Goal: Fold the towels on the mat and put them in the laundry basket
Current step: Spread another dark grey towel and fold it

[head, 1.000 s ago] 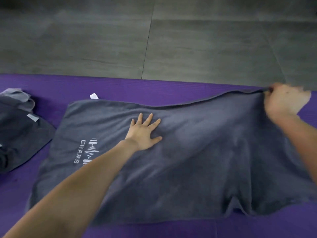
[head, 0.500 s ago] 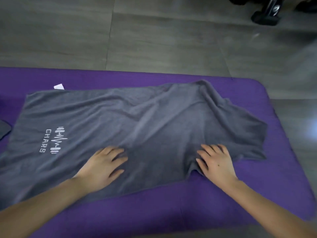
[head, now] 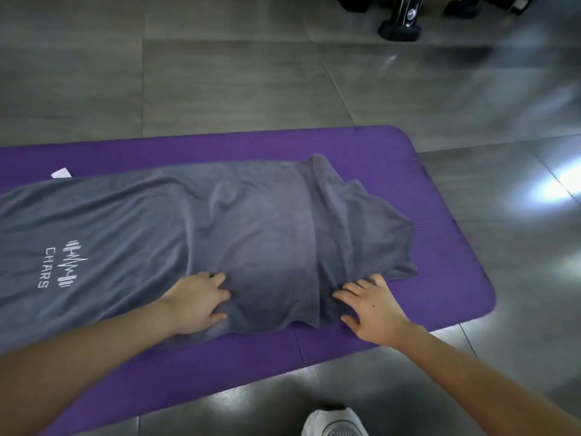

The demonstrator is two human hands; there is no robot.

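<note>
**Grey tile floor (head: 220, 83), purple mat (head: 440, 247), one towel (head: 267, 231) spread on it**

We see the mat lying across the floor, with its rounded right end in view and its left end running out of frame. The grey towel lies lengthwise on it. The left part is fairly flat, while the right end is rumpled and bunched, with a ridge running from the far edge toward us. A white logo (head: 67, 265) reading CHARS sits on the left part. A small white tag (head: 61, 173) pokes out at the far left corner.

Both of our hands are at the near edge of the towel, apart, with a smooth patch between them:
- The left hand (head: 196, 305) is on the towel with fingers curled. Fabric is gathered between fingers and thumb, so we read it as gripping the towel.
- The right hand (head: 374, 309) is flat with fingers spread. The fingertips touch the wrinkled towel edge, the palm and thumb rest on bare mat, and it holds nothing.

A white shoe (head: 333, 423) is on the floor at the bottom edge, just short of the mat. Dark gym gear (head: 401, 26) stands on the floor at the top, well apart from the mat
</note>
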